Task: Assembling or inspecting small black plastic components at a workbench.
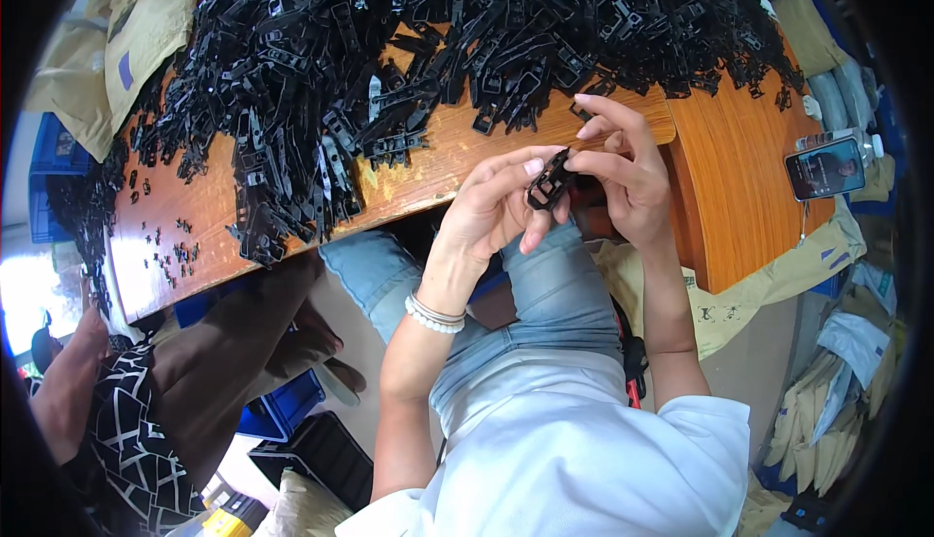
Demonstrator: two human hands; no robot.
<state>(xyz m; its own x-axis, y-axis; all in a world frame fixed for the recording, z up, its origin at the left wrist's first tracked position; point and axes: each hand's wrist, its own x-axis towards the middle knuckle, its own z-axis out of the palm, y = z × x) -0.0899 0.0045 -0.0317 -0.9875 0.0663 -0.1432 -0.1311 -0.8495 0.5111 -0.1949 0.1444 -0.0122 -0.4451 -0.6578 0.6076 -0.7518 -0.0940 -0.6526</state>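
Observation:
Above my lap, close to the table's front edge, I hold a small black plastic part [550, 185] with open, frame-like sections. My left hand [491, 196] grips it between thumb and fingers from the left; a pale beaded bracelet circles that wrist. From the right, my right hand [634, 172] pinches the upper end of the same part, its other fingers raised and bent. Whether a second small piece sits between the fingertips I cannot tell. A big heap of similar black plastic parts [311, 60] covers the far side of the wooden table [428, 172].
Small black pieces [175, 255] lie scattered at the table's left. A phone [825, 169] stands against a bottle at the right end. Kraft sacks [146, 31] lie at the far left. Beside me on the left sits another person [233, 372], near blue and black crates [316, 454].

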